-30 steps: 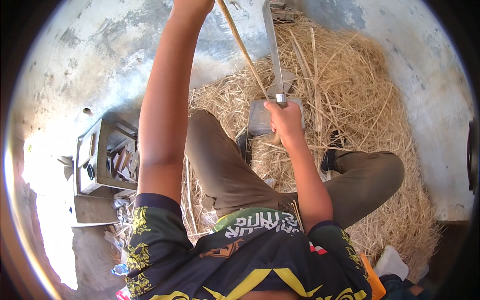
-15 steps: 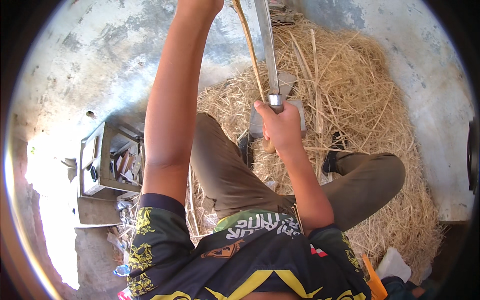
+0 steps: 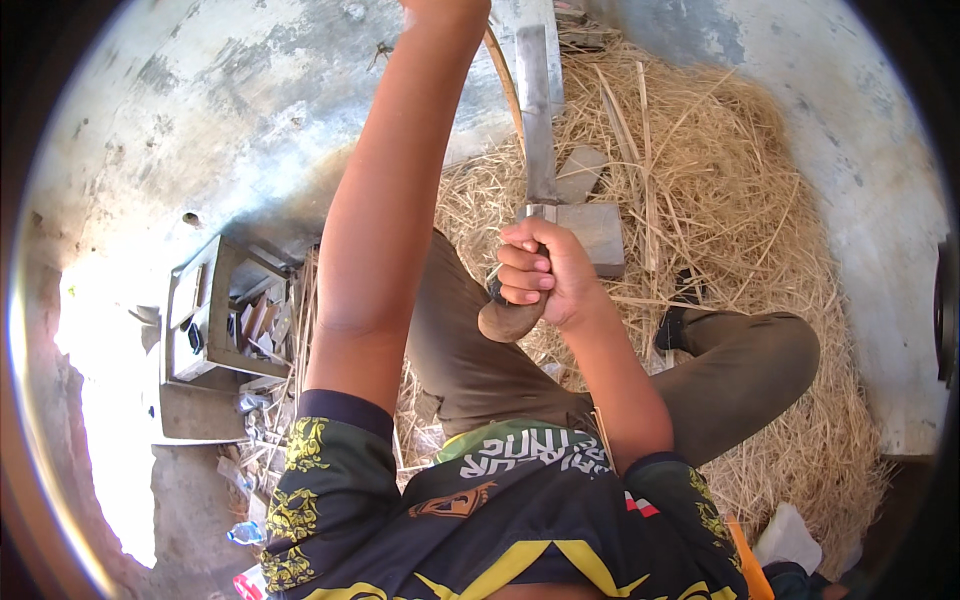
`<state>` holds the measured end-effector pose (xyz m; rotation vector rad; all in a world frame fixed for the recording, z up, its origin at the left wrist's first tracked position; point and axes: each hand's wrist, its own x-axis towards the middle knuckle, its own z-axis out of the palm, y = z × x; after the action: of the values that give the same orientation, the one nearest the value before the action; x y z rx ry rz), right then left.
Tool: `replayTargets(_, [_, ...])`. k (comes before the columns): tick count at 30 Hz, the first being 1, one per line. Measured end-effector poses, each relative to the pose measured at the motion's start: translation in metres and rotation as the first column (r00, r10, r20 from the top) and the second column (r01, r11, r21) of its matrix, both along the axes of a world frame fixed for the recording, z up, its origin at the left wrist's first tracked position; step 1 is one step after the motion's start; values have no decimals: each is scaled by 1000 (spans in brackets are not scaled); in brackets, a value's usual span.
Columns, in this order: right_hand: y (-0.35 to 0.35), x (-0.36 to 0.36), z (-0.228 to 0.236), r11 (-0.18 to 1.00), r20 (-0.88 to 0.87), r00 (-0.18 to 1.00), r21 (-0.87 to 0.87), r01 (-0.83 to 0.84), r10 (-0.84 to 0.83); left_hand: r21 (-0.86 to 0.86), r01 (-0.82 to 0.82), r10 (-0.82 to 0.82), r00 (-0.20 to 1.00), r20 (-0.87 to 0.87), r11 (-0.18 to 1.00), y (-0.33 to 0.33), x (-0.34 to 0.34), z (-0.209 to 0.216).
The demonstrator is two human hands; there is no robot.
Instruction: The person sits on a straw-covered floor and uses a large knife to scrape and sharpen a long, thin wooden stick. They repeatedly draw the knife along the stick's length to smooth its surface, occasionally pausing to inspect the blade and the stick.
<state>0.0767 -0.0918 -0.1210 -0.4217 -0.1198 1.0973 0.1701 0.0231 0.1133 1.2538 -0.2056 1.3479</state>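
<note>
My right hand (image 3: 548, 272) is closed round the curved wooden handle (image 3: 512, 320) of a machete. Its broad steel blade (image 3: 536, 110) points away from me, flat side showing, above the straw. At the top edge my left hand (image 3: 448, 8) is mostly cut off and its fingers are out of view. A thin strip of wood or bamboo (image 3: 503, 75) runs from beside that hand down to the left of the blade. Whether the strip touches the blade I cannot tell. Behind my right hand lies a grey block (image 3: 598, 238), with a flat grey slab (image 3: 582, 172) beyond it.
Straw-like shavings (image 3: 740, 190) heap around my bent legs, with long split strips (image 3: 646, 170) on top. On the left stands an open box-like cabinet (image 3: 215, 320) with scraps inside. A plastic bottle (image 3: 245, 533) lies low left; a pale wall (image 3: 250, 110) rises beyond.
The machete has come closer to me and rolled so its flat side shows. My left forearm has swung to the right. The whole view has shifted slightly.
</note>
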Motion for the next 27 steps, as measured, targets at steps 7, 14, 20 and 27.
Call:
replayTargets(7, [13, 2, -23, 980, -160, 985, 199, -25, 57, 62, -237, 234, 971, 46, 970, -6, 9, -3])
replayTargets(14, [10, 7, -26, 918, -180, 955, 364, -157, 234, 39, -227, 223, 971, 82, 973, -2, 5, -2])
replayTargets(20, [14, -2, -15, 924, 105, 947, -210, 319, -303, 38, -234, 231, 970, 75, 972, 8, 4, -1])
replayTargets(27, [13, -5, -10, 617, 630, 670, -361, 699, -391, 55, -267, 264, 963, 60, 962, -7, -3, -5])
